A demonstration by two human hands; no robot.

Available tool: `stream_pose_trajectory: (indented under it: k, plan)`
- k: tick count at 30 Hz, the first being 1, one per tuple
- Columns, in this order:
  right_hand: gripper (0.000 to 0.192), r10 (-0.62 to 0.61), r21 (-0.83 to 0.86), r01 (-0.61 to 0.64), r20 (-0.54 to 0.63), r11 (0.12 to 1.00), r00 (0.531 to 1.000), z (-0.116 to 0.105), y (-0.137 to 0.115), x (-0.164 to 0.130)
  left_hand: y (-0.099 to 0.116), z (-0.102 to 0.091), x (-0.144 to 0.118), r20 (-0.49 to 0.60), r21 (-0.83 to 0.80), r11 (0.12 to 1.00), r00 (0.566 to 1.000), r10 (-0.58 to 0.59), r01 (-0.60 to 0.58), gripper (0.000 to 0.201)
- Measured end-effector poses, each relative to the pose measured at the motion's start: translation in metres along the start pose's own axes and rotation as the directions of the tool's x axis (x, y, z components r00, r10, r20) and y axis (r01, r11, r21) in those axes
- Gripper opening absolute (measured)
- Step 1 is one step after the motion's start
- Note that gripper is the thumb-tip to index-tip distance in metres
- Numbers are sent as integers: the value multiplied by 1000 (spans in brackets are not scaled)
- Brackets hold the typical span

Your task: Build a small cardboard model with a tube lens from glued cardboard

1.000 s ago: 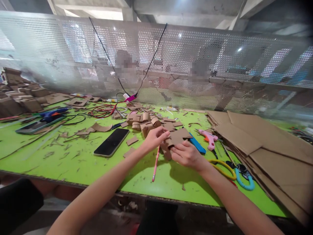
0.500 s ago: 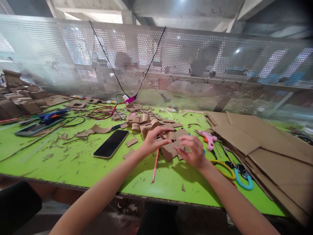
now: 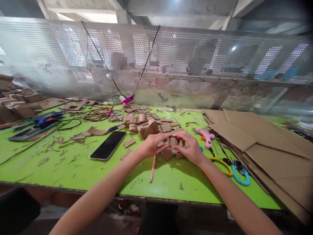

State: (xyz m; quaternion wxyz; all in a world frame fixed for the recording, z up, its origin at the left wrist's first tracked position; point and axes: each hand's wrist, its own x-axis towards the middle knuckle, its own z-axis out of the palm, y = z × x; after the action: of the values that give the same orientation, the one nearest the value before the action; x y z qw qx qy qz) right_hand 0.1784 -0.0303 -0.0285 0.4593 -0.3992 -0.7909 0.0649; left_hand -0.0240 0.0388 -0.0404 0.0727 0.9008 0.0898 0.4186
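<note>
Both hands meet over the green table (image 3: 73, 169), near its front middle. Left hand (image 3: 151, 146) and right hand (image 3: 192, 148) pinch a small cardboard piece (image 3: 173, 141) between them – fingers curled in narrow on it from either side, thumbs and forefingers on its edges. The piece is held just above a few flat cardboard scraps (image 3: 168, 153) lying on the table under the hands.

A pink pencil (image 3: 153, 168) lies on the table just below the left hand, pointing toward the front edge. Behind the hands sits a pile of small folded cardboard bits (image 3: 143, 125). A black phone (image 3: 108, 145) lies face up to the left, well apart from the hands. To the right – a pink glue gun (image 3: 205, 136), then yellow and teal scissors (image 3: 234, 169) near the right wrist. Large cardboard sheets (image 3: 264, 143) are stacked at the table's right end. A blue glue gun (image 3: 46, 118) and red wires (image 3: 101, 112) sit far left, by the perforated metal screen (image 3: 195, 65).
</note>
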Motion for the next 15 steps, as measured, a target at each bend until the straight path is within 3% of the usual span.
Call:
stream_pose_trajectory:
  k: [4,8,12,15]
  plan:
    - [35,-26,-28,26,-14,999,1000,-1,0,0,5,0,1,-2,-97,993,997,-71,71,37]
    - [37,-7,6,7,-27,1000,1000,0,0,-1,8,1,3,23,-265,939,975,-222,220,36]
    - [59,130,171,-117,-67,978,989,5,-2,-2,9,10,5,40,-593,727,915,-402,346,38]
    - [49,187,248,-154,-114,957,976,8,-3,-2,11,16,6,62,-778,536,889,-454,327,37]
